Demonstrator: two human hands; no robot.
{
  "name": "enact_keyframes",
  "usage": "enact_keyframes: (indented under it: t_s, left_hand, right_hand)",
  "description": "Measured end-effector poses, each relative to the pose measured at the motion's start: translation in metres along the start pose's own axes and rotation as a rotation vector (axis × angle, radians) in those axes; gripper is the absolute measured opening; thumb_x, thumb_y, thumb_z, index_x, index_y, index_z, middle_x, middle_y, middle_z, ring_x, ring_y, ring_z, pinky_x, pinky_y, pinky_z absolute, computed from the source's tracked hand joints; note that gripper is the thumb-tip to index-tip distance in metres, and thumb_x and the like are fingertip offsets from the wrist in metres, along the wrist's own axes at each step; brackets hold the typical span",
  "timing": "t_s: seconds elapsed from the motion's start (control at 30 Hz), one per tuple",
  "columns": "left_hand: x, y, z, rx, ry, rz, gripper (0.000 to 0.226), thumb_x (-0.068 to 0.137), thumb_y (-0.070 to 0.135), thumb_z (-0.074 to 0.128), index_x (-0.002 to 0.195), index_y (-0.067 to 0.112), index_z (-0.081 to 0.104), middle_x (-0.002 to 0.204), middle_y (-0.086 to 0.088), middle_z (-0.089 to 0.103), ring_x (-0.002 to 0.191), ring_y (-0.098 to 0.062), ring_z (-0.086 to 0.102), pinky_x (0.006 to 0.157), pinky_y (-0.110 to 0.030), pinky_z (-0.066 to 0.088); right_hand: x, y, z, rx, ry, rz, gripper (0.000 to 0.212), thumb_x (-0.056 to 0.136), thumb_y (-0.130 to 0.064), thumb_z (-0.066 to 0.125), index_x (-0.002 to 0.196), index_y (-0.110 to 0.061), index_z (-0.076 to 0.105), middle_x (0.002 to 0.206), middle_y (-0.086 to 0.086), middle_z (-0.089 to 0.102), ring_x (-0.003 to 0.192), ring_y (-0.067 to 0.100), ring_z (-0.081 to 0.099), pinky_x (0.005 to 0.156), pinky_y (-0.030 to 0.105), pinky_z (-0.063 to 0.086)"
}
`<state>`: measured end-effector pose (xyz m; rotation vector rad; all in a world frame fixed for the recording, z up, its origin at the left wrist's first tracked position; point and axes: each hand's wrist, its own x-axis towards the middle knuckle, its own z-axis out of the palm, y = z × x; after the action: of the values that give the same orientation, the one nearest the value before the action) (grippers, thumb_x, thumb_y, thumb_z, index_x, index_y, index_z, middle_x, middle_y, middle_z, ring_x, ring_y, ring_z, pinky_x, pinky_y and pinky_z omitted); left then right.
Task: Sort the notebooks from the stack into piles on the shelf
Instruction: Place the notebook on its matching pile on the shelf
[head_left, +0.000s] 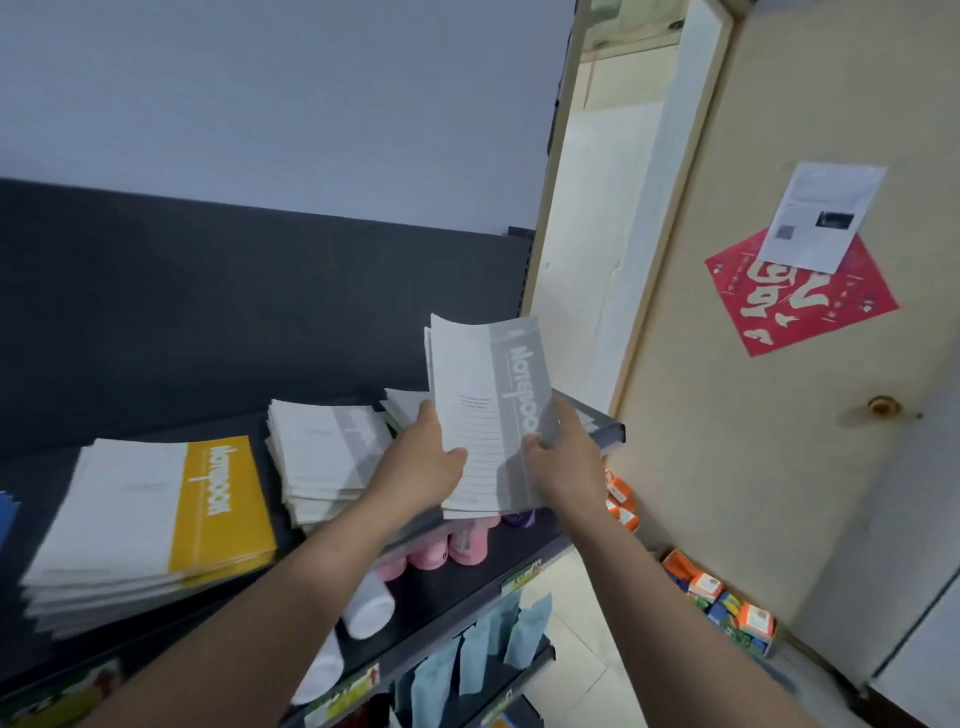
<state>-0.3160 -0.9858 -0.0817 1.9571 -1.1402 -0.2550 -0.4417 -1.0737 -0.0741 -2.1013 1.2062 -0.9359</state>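
Left hand (422, 460) and right hand (566, 457), fingers curled around grey-banded notebooks (485, 395), upright over the dark shelf (615, 434).

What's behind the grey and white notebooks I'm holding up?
Behind the held grey-and-white notebooks, a pile of pale notebooks lies on the dark shelf; only its left and right edges show. Its covers are hidden.

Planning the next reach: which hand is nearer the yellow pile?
Left. The left hand holds the grey notebook, right of the yellow pile; the right hand holds it farther right.
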Motion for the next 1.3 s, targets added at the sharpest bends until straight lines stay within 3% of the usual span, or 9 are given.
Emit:
enact_keyframes:
  t_s: [0.1,0.23,0.47,0.67,0.8,0.93,1.03,1.17,1.3]
  left_hand:
    - [0.03,0.006,0.02,-0.003,-0.015,0.016,0.048,0.093,0.02,0.053,0.137,0.02,0.034,0.13,0.005,0.057,0.111,-0.018,0.057,0.087,-0.031,0.047]
    - [0.075,0.013,0.042,0.046,-0.042,-0.028,0.047,0.094,0.024,0.054,0.136,0.016,0.035,0.131,0.002,0.057,0.111,-0.019,0.058,0.084,-0.03,0.047]
    - [0.137,0.024,0.074,0.17,-0.057,-0.116,0.06,0.094,0.029,0.055,0.142,0.006,0.026,0.121,-0.003,0.062,0.097,-0.019,0.061,0.08,-0.036,0.052]
    - [0.175,0.023,0.102,0.217,-0.064,-0.145,0.07,0.093,0.033,0.054,0.147,0.004,0.019,0.148,-0.008,0.041,0.115,-0.025,0.056,0.086,-0.037,0.052]
    - [0.19,0.027,0.116,0.203,-0.041,-0.177,0.071,0.094,0.035,0.053,0.148,0.004,0.019,0.122,-0.006,0.061,0.098,-0.021,0.062,0.081,-0.039,0.054]
    - [0.204,0.032,0.126,0.245,-0.052,-0.261,0.052,0.095,0.038,0.052,0.131,0.003,0.039,0.089,-0.004,0.061,0.08,-0.018,0.06,0.065,-0.031,0.047]
    - [0.21,0.034,0.134,0.318,-0.09,-0.298,0.033,0.095,0.04,0.05,0.103,0.009,0.047,0.092,-0.006,0.058,0.088,-0.022,0.06,0.069,-0.03,0.044]
    - [0.214,0.032,0.146,0.41,-0.061,-0.315,0.042,0.094,0.045,0.047,0.114,0.008,0.049,0.112,-0.008,0.059,0.097,-0.023,0.056,0.076,-0.032,0.045]
    - [0.216,0.031,0.153,0.41,-0.03,-0.341,0.045,0.094,0.048,0.047,0.119,0.011,0.05,0.115,-0.006,0.059,0.098,-0.021,0.056,0.078,-0.033,0.047]
  right_hand:
    - [0.036,0.017,-0.002,-0.047,0.004,-0.018,0.037,0.093,-0.015,0.044,0.128,-0.026,0.039,0.1,0.004,0.059,0.083,0.025,0.054,0.073,0.039,0.052]
    - [0.082,0.034,-0.001,-0.095,0.02,-0.039,0.029,0.092,-0.015,0.045,0.119,-0.023,0.042,0.101,0.003,0.061,0.083,0.025,0.054,0.06,0.03,0.038]
    - [0.148,0.058,0.003,-0.228,0.022,-0.088,0.02,0.093,-0.016,0.045,0.113,-0.018,0.045,0.1,0.004,0.061,0.078,0.022,0.049,0.048,0.024,0.026]
    - [0.196,0.084,0.013,-0.266,-0.043,-0.108,0.012,0.094,-0.017,0.046,0.105,-0.017,0.043,0.09,0.002,0.054,0.087,0.027,0.056,0.053,0.028,0.031]
    - [0.229,0.099,0.021,-0.224,-0.047,-0.052,0.036,0.093,-0.021,0.05,0.128,-0.015,0.044,0.115,0.01,0.06,0.101,0.031,0.058,0.07,0.032,0.043]
    - [0.257,0.115,0.032,-0.246,-0.102,-0.083,0.032,0.09,-0.024,0.052,0.121,-0.016,0.049,0.119,0.008,0.058,0.108,0.031,0.054,0.082,0.038,0.049]
    - [0.27,0.126,0.034,-0.308,-0.191,-0.086,0.032,0.092,-0.026,0.049,0.122,-0.015,0.052,0.114,0.01,0.062,0.105,0.029,0.056,0.078,0.034,0.046]
    - [0.276,0.142,0.036,-0.392,-0.305,-0.137,0.033,0.094,-0.026,0.046,0.12,-0.01,0.06,0.121,0.015,0.057,0.117,0.032,0.048,0.091,0.034,0.043]
    - [0.282,0.151,0.041,-0.447,-0.332,-0.175,0.035,0.093,-0.032,0.044,0.113,-0.011,0.064,0.123,0.014,0.058,0.117,0.03,0.048,0.095,0.036,0.043]
